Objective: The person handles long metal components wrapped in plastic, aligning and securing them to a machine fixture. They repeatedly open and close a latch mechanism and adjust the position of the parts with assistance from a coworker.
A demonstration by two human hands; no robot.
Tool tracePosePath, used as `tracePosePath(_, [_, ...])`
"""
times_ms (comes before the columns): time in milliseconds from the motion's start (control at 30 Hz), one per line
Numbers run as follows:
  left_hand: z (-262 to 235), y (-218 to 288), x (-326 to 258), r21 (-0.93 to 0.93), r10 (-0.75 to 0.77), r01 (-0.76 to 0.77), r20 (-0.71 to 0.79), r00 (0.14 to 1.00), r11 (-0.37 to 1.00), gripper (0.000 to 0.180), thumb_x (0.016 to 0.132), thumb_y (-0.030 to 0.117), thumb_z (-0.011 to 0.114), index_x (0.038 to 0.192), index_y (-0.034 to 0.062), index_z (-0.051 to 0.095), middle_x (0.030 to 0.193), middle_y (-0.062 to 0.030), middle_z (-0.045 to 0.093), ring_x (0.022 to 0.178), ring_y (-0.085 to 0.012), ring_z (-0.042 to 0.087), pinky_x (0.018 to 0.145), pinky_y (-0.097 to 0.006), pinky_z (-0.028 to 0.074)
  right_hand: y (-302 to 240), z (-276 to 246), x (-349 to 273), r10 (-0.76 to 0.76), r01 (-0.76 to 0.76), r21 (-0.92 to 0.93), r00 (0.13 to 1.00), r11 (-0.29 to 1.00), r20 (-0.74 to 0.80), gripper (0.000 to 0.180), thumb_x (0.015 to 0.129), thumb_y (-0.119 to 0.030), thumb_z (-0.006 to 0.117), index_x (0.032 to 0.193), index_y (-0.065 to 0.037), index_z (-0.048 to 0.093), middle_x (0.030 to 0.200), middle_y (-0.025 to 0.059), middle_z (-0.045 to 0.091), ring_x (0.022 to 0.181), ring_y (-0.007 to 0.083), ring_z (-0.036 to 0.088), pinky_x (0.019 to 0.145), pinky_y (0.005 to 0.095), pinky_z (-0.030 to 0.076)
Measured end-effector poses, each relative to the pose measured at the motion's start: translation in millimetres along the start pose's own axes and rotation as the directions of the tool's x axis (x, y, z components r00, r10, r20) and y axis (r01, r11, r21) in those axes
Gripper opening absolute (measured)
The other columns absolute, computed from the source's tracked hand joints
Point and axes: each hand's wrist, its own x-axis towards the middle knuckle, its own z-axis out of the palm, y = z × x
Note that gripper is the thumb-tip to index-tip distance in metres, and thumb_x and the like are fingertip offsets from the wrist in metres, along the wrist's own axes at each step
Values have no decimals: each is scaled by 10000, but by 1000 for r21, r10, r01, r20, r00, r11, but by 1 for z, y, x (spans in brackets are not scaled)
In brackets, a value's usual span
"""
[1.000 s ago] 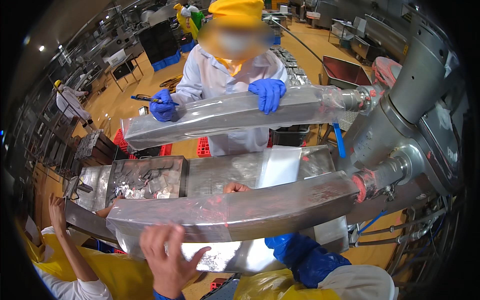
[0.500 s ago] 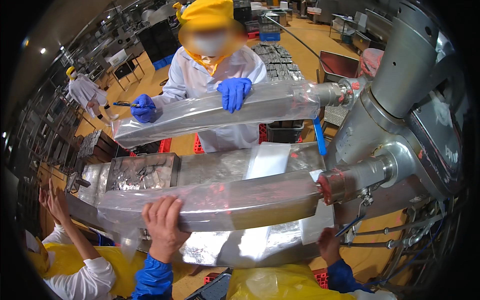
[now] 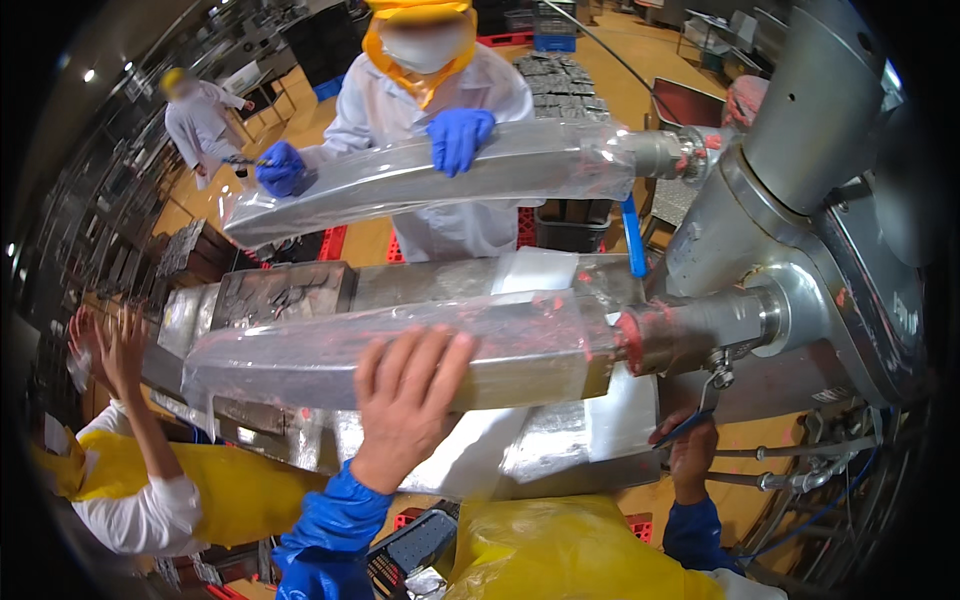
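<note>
A long clear plastic bag (image 3: 290,350) is drawn over a squared metal tube that runs from a pipe fitting (image 3: 690,330) on the right. My left hand (image 3: 405,410) lies against its near side, fingers stretched and slightly apart over the plastic. Below the fitting, my right hand (image 3: 692,460) has its fingers closed on a dark blue valve lever (image 3: 688,427); part of the grip is hidden. Reddish-pink smears mark the fitting and the bag. Beneath the tube, white sheets (image 3: 620,415) lie on a metal table (image 3: 410,285).
Across the table a co-worker's blue-gloved hands (image 3: 460,140) hold a pen and touch a second bagged tube (image 3: 430,190). At left another person raises bare hands (image 3: 115,350). A shallow metal tray (image 3: 275,290) sits on the table. The large steel machine (image 3: 810,140) fills the right.
My left hand has slid right along the bag, its fingers straighter. My right hand has risen from below the lever onto it. The whole view has shifted a little.
</note>
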Motion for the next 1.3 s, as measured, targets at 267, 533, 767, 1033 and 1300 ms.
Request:
tracePosePath(267, [23, 21, -3, 79, -54, 63, -110, 993, 995, 774, 813, 524, 854, 1375, 59, 593, 1292, -97, 637, 1230, -286, 580, 1081, -479, 365, -4, 16, 4, 207, -185, -154, 968, 971, 142, 795, 903, -827, 536, 939, -35, 591, 616, 40, 513, 489, 110, 447, 445, 276, 315])
tracePosePath(533, [32, 69, 35, 39, 29, -27, -43, 999, 999, 726, 862, 538, 801, 1378, 64, 612, 1335, -86, 637, 1259, -259, 574, 1094, -456, 344, -11, 22, 4, 263, -258, -78, 962, 963, 68, 802, 943, -840, 450, 822, -58, 573, 640, -11, 482, 566, 71, 406, 522, 271, 302])
tracePosePath(767, [31, 82, 39, 95, -11, 14, -33, 999, 995, 688, 828, 452, 808, 1373, 83, 609, 1337, -75, 629, 1257, -253, 568, 1111, -469, 330, -12, 22, 9, 250, -247, -40, 958, 968, 140, 493, 1040, -488, 547, 842, -41, 607, 674, -22, 525, 585, 89, 466, 551, 270, 366])
tracePosePath(1033, [28, 92, 44, -32, -33, 34, 9, 999, 999, 888, 656, 344, 899, 1433, 129, 528, 1405, -80, 581, 1283, -282, 539, 1116, -495, 337, 7, 3, 11, 157, -150, -52, 973, 987, 171, 693, 994, -733, 455, 907, -50, 532, 633, 13, 482, 514, 100, 420, 472, 279, 333])
tracePosePath(1300, [30, 107, 43, -65, -170, 167, -46, 984, 984, 907, 645, 412, 921, 1405, 135, 512, 1393, -78, 554, 1304, -291, 500, 1144, -534, 310, -8, 10, 9, 142, -123, -96, 962, 988, 231, 703, 1036, -714, 417, 1016, -17, 505, 628, 41, 462, 509, 116, 427, 475, 282, 351])
